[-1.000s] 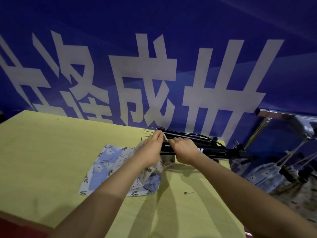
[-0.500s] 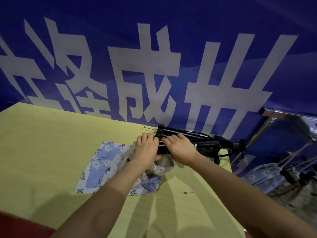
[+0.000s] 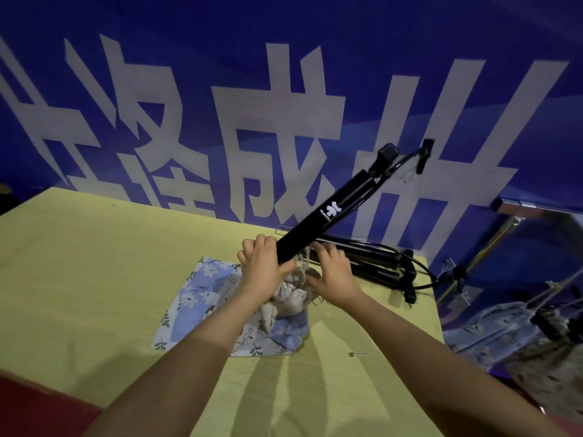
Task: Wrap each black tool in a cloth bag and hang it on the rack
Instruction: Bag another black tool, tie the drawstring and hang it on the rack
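Yellow table (image 3: 94,263): left hand (image 3: 262,272) gripped the stiff, top-heavy black tool (image 3: 331,212) at its lower end; right hand (image 3: 331,275), fingers loose, pressed the soft cloth bag (image 3: 293,298) just below.

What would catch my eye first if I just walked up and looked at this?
Probably the long black tool, tilted up from the table's middle toward the blue banner with huge white characters. The left hand grips its lower end; the right hand reaches into a bunched cloth bag beneath. More black tools lie behind on the yellow table.
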